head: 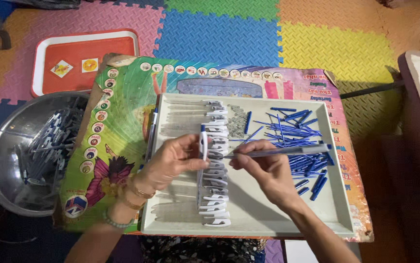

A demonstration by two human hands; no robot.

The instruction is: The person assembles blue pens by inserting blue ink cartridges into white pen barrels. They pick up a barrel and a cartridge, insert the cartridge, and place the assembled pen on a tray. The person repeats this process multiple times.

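Head view looked straight down on a pale tray, where the left hand pinched a white pen cap between thumb and fingertips, right at the middle of the tray. At three o'clock from it, the right hand pinched a clear pen barrel lying level, its tip just beside that cap. Loose blue refills sprawled at two o'clock, a row of white caps ran toward six, and a metal bowl sat out at nine.
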